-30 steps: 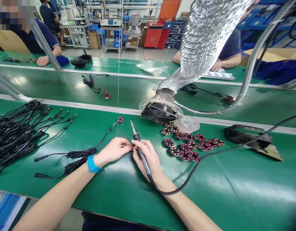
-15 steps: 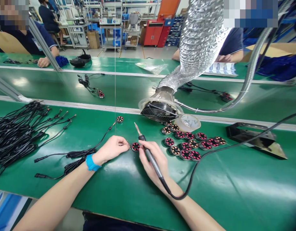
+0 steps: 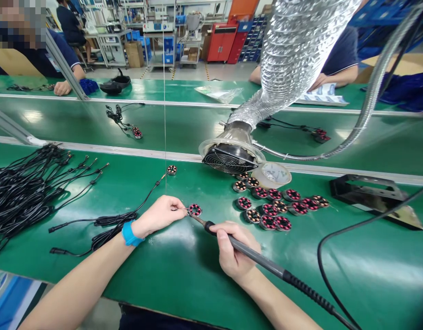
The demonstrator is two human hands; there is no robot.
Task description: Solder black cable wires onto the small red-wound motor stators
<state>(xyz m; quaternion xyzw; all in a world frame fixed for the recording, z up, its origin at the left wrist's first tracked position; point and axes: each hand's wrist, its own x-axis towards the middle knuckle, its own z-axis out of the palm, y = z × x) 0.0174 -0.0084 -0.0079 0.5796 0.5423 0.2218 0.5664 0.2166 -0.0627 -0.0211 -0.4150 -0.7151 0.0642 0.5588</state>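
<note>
Your nearer left grip point(image 3: 162, 214) pinched thin wire point(image 3: 187, 211), the coil point(image 3: 195, 210) at its three o'clock; your right grip point(image 3: 238, 250) clasped the soldering iron point(image 3: 258, 255), aimed toward ten

A grey-and-black pen-shaped soldering iron point(image 3: 259, 258) slants, tip just beside a round pink-and-black metal-rimmed coil point(image 3: 195, 210) on the green tabletop point(image 3: 184, 275).

Comprises left hand point(image 3: 161, 214) and right hand point(image 3: 237, 250), both bare, continuing into left forearm point(image 3: 84, 277) and right forearm point(image 3: 276, 298), likewise bare as far as visible. Carries one wristband point(image 3: 130, 233) on left wrist: bright blue, broad, flat, plain, fitted close, with short end standing out at edge. Includes dark cloth point(image 3: 156, 319) at bottom edge of view, navy to near-black, mostly hidden; too little shown to tell type of garment.
</note>
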